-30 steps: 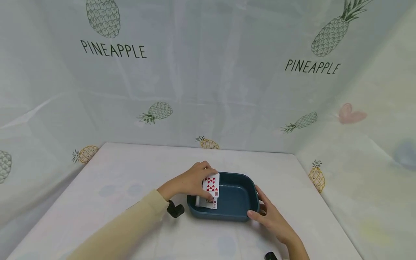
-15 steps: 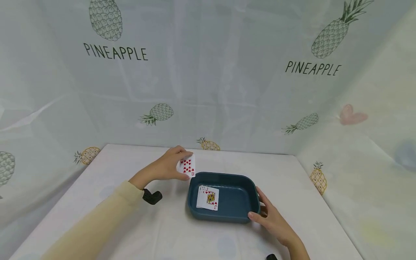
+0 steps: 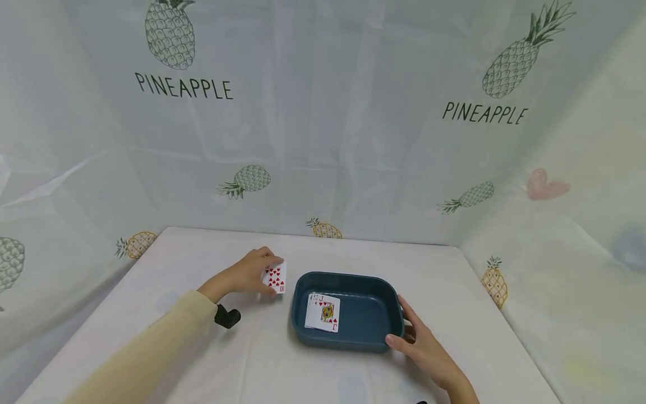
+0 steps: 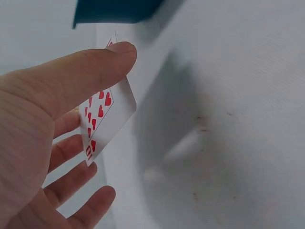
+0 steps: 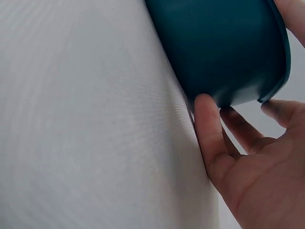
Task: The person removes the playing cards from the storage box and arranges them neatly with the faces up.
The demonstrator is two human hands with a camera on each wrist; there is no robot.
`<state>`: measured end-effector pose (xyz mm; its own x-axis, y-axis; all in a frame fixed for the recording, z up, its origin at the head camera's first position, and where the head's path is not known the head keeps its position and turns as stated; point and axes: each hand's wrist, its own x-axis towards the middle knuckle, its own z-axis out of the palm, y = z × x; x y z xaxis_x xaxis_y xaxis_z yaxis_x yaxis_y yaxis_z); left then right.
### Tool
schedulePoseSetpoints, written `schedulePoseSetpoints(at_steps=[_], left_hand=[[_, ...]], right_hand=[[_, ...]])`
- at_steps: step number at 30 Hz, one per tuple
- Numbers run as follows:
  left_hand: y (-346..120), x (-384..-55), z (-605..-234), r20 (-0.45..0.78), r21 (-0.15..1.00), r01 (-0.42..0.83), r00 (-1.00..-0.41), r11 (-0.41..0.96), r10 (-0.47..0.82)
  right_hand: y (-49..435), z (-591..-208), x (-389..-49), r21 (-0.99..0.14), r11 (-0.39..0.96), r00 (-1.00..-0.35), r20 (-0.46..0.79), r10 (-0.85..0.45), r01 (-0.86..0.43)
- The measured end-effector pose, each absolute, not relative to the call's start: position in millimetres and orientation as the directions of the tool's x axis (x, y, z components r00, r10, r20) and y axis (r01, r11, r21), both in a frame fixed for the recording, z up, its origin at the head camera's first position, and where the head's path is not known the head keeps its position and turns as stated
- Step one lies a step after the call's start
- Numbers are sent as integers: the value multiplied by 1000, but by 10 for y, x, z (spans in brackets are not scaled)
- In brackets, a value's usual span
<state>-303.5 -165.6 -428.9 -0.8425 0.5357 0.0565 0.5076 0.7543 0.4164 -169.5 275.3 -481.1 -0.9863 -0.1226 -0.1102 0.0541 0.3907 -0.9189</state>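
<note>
My left hand [image 3: 245, 273] pinches a ten of hearts playing card [image 3: 275, 278] by its edges, left of the blue dish [image 3: 365, 314]. In the left wrist view the thumb crosses the face of the card [image 4: 125, 102], which stands tilted above the white surface and casts a shadow. Inside the dish, at its left end, lies a small stack of playing cards [image 3: 327, 315] with a jack on top. My right hand [image 3: 429, 350] grips the dish's right end, thumb at the front corner. In the right wrist view its fingertips touch the dish wall [image 5: 224, 52] low down.
A white cloth covers the table [image 3: 282, 370]. Behind it hangs a pale curtain [image 3: 353, 140] printed with pineapples, which continues along both sides. A black wrist mount [image 3: 228, 317] sits under the left wrist.
The left hand has lifted the ten of hearts out of the dish, carried it left over the rim, and lowered it toward the table. The right hand stays on the dish.
</note>
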Motion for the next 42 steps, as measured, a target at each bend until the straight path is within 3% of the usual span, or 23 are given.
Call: schedulePoseSetpoints(at_steps=[18, 42], left_hand=[[-1567, -3064, -4476, -37, 439, 489, -828, 754, 559], [-1619, -3105, -4575, -93, 384, 433, -860, 815, 501]], right_hand=[[2787, -4835, -1660, -921, 383, -985, -121, -120, 66], [2752, -4846, -1710, -927, 370, -984, -117, -131, 61]])
